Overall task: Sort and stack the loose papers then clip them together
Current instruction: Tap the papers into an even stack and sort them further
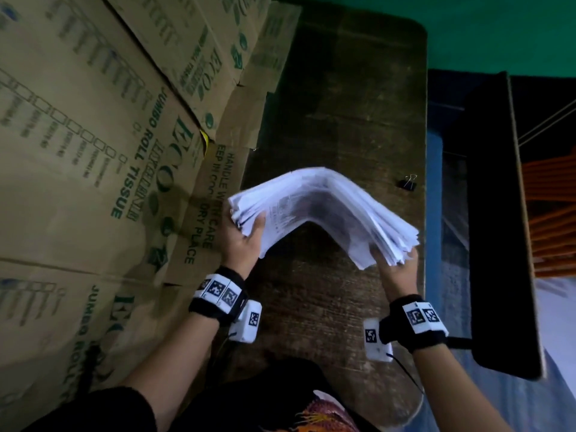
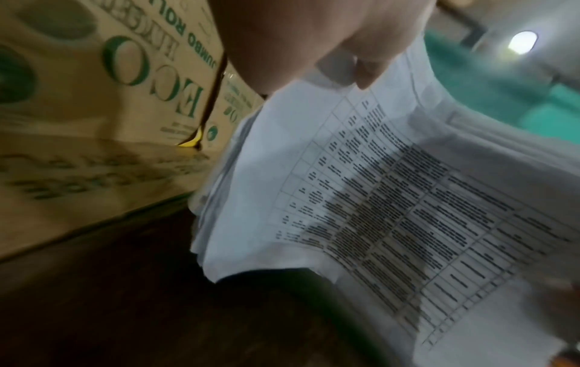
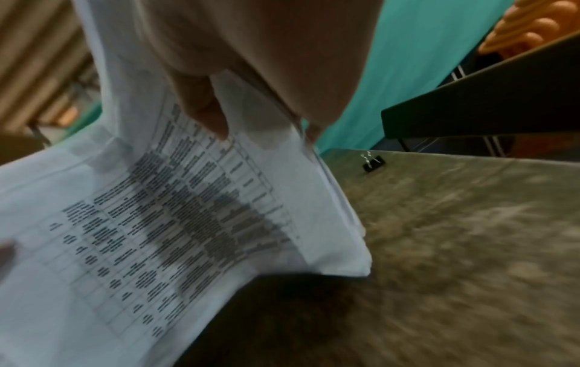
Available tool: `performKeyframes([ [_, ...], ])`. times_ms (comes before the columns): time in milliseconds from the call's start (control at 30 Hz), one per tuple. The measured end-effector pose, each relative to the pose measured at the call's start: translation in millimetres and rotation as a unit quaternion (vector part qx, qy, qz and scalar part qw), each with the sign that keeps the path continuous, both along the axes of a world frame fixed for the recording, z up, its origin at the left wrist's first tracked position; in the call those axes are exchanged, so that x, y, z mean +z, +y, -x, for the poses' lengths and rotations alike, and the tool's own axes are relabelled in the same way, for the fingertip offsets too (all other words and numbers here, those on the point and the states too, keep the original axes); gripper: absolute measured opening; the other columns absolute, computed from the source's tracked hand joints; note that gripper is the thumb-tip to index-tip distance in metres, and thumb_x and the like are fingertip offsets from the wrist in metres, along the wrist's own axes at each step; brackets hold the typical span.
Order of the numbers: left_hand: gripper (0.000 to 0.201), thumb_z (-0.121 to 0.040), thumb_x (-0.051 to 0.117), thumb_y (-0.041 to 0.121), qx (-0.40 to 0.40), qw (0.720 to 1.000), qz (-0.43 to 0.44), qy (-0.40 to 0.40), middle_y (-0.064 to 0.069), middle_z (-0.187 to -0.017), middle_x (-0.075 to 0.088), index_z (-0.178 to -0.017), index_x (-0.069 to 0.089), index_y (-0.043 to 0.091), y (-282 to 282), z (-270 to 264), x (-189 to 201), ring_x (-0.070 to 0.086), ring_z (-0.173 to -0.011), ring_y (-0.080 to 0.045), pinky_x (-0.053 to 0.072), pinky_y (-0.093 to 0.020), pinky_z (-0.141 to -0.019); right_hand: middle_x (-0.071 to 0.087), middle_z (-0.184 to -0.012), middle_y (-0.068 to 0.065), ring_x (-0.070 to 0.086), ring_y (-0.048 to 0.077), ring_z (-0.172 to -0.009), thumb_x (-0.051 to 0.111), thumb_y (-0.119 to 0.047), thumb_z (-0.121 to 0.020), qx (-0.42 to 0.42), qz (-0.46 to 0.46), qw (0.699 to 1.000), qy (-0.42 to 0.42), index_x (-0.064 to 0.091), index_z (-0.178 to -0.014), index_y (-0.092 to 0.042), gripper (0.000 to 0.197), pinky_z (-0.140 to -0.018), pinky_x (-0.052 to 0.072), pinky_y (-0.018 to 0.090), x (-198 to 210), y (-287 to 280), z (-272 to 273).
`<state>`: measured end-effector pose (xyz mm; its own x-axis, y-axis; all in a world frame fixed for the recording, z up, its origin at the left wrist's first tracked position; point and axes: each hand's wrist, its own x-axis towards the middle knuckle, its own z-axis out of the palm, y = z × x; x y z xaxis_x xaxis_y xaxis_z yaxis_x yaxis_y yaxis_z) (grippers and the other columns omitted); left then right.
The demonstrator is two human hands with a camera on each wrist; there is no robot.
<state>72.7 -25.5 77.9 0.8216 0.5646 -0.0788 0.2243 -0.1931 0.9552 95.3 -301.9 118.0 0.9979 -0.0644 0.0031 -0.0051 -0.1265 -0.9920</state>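
A thick stack of white printed papers (image 1: 324,210) arches upward above the dark wooden table (image 1: 343,104), held at both ends. My left hand (image 1: 244,241) grips its left end, thumb on the underside. My right hand (image 1: 396,263) grips the right end, where the sheet edges fan out unevenly. In the left wrist view the papers (image 2: 392,211) show a printed table, with my thumb (image 2: 345,57) pressed on them. In the right wrist view the papers (image 3: 188,211) bend under my fingers (image 3: 204,109). A black binder clip (image 1: 408,183) (image 3: 373,162) lies on the table near its right edge.
Brown cardboard boxes (image 1: 93,151) printed with green lettering stand along the left side of the table. A black board (image 1: 498,213) sits just past the table's right edge, with orange material (image 1: 554,213) beyond it. A teal wall (image 1: 467,26) lies behind.
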Motion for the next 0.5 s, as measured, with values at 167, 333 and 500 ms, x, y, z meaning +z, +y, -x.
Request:
performKeyframes([
  [167, 0.061, -0.073, 0.063, 0.010, -0.050, 0.994, 0.016, 0.093, -0.008, -0.113, 0.061, -0.131, 0.044, 0.004, 20, 11, -23, 0.060, -0.102, -0.020, 0.047, -0.025, -0.086, 0.070, -0.092, -0.026, 0.063, -0.014, -0.087, 0.067, 0.014, -0.078, 0.013, 0.020, 0.996, 0.085, 0.052, -0.117, -0.001, 0.044, -0.076, 0.046, 0.005, -28, -19, -5],
  [333, 0.027, -0.066, 0.060, 0.014, -0.083, 0.976, -0.014, 0.203, -0.014, -0.086, 0.060, -0.091, 0.058, 0.003, 20, 0, -22, 0.063, -0.091, -0.033, 0.043, -0.024, -0.069, 0.063, -0.095, 0.006, 0.058, -0.017, -0.071, 0.062, -0.006, -0.066, -0.009, 0.054, 0.995, 0.083, 0.059, -0.104, 0.006, 0.040, -0.077, 0.048, 0.027, -35, -12, -17],
  [500, 0.024, -0.071, 0.059, 0.009, -0.112, 0.976, -0.043, 0.181, -0.023, -0.088, 0.064, -0.086, 0.060, -0.009, 40, -6, -24, 0.063, -0.090, -0.034, 0.049, -0.028, -0.074, 0.071, -0.102, 0.007, 0.067, 0.002, -0.088, 0.060, 0.009, -0.084, -0.004, 0.042, 0.990, 0.134, 0.050, -0.128, 0.000, 0.046, -0.078, 0.043, 0.003, -43, -22, -22],
])
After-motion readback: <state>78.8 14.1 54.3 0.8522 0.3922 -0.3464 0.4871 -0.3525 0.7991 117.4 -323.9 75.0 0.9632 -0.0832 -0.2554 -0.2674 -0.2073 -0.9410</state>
